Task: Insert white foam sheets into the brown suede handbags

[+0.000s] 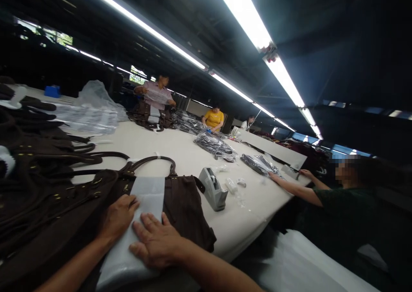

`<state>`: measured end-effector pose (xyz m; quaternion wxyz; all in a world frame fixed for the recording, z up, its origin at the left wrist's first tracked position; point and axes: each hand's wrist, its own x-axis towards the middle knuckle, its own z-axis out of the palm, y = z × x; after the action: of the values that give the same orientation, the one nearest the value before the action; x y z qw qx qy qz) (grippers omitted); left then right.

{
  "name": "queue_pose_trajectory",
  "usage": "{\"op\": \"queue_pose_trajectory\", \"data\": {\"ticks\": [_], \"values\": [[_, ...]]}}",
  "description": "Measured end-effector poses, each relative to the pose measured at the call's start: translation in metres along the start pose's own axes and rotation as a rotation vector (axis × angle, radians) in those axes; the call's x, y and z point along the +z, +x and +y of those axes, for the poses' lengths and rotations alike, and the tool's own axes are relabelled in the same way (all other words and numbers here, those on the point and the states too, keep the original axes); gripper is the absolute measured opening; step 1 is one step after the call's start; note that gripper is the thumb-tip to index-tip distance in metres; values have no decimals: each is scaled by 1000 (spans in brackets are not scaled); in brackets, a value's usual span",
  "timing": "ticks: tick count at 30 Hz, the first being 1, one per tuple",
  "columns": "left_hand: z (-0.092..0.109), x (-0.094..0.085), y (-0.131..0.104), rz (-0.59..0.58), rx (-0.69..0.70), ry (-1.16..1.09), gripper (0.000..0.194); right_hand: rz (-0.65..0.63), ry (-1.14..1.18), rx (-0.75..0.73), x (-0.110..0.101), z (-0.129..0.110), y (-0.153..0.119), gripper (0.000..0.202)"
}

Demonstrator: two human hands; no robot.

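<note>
A dark brown handbag [185, 206] with looped handles lies on the table in front of me. A strip of white, translucent wrapping sheet [149, 191] runs across its middle and down toward me. My left hand [119, 217] is closed at the strip's left edge, fingers curled on it; the fingertips are partly hidden. Flat on the strip rests my right hand [157, 240], fingers spread. Just beyond the bag's right side stands a grey tape dispenser [213, 189].
More brown bags [41, 167] are heaped at left. Stacked plastic bags [86, 118] lie behind them. Plastic-wrapped bags [215, 144] sit farther along the white table [180, 148]. A co-worker [347, 210] at right reaches over a wrapped bag; other people work at the far end.
</note>
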<state>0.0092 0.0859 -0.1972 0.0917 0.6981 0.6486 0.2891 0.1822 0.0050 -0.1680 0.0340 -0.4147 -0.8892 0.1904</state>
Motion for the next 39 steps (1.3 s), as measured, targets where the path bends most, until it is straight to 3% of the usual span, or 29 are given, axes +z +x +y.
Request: {"op": "queue_pose_trajectory", "data": {"ticks": [4, 7, 11, 13, 18, 21, 22, 24, 26, 27, 29, 32, 39], "values": [[13, -6, -7, 114, 83, 179, 43, 19, 29, 47, 3, 0, 3, 70], [19, 11, -15, 166, 226, 213, 53, 33, 25, 54, 4, 1, 5, 70], [10, 48, -20, -118, 258, 143, 56, -43, -52, 66, 1, -3, 9, 76], [1, 58, -22, -227, 256, 148, 59, -39, -65, 94, 2, -8, 9, 76], [-9, 57, -30, -257, 313, 236, 61, 59, 30, 98, 7, -10, -19, 68], [-6, 54, -36, -194, 342, 280, 63, 111, 321, -18, -17, 20, -53, 49], [-4, 54, -37, -182, 327, 302, 65, 178, 430, 14, -32, 37, -64, 44], [0, 53, -39, -178, 299, 361, 68, 451, 521, 211, -68, 78, -82, 42], [4, 50, -40, -195, 294, 424, 65, 739, 385, 524, -103, 123, -93, 31], [6, 48, -40, -212, 307, 448, 62, 765, 337, 686, -117, 145, -95, 27], [8, 43, -40, -259, 330, 487, 54, 713, 346, 827, -135, 181, -97, 22], [10, 37, -40, -320, 343, 511, 48, 569, 474, 880, -139, 215, -93, 29], [12, 36, -34, -210, 189, 336, 59, 591, 630, 871, -122, 239, -88, 39]]}}
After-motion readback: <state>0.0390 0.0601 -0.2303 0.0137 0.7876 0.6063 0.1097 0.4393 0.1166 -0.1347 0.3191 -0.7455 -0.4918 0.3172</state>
